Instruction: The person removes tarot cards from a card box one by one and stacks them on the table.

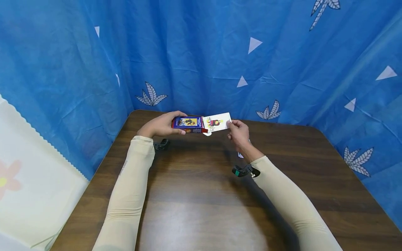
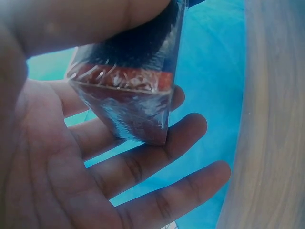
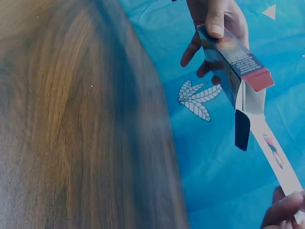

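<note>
My left hand (image 1: 161,125) grips a small blue and red card box (image 1: 188,122) with a picture on its front, raised above the far part of the table. In the left wrist view, the box's shiny closed end (image 2: 128,112) lies between thumb and fingers. At the box's open end, my right hand (image 1: 240,134) pinches a white illustrated card (image 1: 221,121) by its outer edge. The right wrist view shows this card (image 3: 276,155) reaching to the box mouth, with a dark side flap (image 3: 242,131) and a red flap (image 3: 258,79) folded out.
Beneath my right wrist, a few white cards (image 1: 240,155) lie on the brown wooden table (image 1: 188,202), mostly hidden by the hand. A blue patterned curtain (image 1: 201,62) hangs behind the table's far edge. At the left is a white cloth (image 1: 31,195) with a flower print.
</note>
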`<state>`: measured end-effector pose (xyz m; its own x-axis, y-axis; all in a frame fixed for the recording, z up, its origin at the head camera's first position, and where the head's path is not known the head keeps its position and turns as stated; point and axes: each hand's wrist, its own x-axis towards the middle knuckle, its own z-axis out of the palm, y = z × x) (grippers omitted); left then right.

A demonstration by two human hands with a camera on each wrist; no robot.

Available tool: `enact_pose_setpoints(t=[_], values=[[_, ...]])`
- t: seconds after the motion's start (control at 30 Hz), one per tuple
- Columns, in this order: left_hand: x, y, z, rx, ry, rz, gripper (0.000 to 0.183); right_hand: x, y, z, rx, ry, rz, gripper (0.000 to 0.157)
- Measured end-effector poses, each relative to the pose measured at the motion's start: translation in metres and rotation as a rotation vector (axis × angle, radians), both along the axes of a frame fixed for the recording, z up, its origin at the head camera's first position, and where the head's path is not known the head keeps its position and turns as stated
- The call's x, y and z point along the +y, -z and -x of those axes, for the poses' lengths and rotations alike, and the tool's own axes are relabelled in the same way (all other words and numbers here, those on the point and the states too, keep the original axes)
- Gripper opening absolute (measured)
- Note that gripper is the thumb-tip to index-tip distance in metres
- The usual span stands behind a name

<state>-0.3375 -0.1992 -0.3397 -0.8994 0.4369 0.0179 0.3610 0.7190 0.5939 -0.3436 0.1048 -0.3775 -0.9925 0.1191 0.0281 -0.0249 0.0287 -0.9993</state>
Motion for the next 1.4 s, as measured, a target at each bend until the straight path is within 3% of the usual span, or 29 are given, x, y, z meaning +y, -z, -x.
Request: enact_pose_setpoints(t=[0.17,0.37,0.57,0.8,1.13,1.4], values=[[-0.002,0.002,0.001,-0.003,-0.008,0.003,0.076,0.007,0.001,0.003,0.062,0.073,0.032,0.024],[-0.002,0.002,0.002,0.0,0.004,-0.004,0.075,0.026,0.008,0.008,0.142,0.137,-0.113,0.036],[-0.001,0.001,0.002,-0.003,0.009,-0.004,0.074,0.047,0.014,0.015,0.194,0.21,-0.155,0.035],[0.0,0.002,0.002,-0.018,0.007,0.004,0.077,0.065,0.02,0.023,0.14,0.27,-0.293,0.03],[-0.001,0.003,0.001,-0.026,0.001,0.004,0.077,0.089,0.034,0.028,0.039,0.128,-0.614,0.029],[-0.001,0.004,0.004,-0.014,0.017,0.003,0.078,0.1,0.045,0.033,-0.093,0.037,-0.737,0.029]])
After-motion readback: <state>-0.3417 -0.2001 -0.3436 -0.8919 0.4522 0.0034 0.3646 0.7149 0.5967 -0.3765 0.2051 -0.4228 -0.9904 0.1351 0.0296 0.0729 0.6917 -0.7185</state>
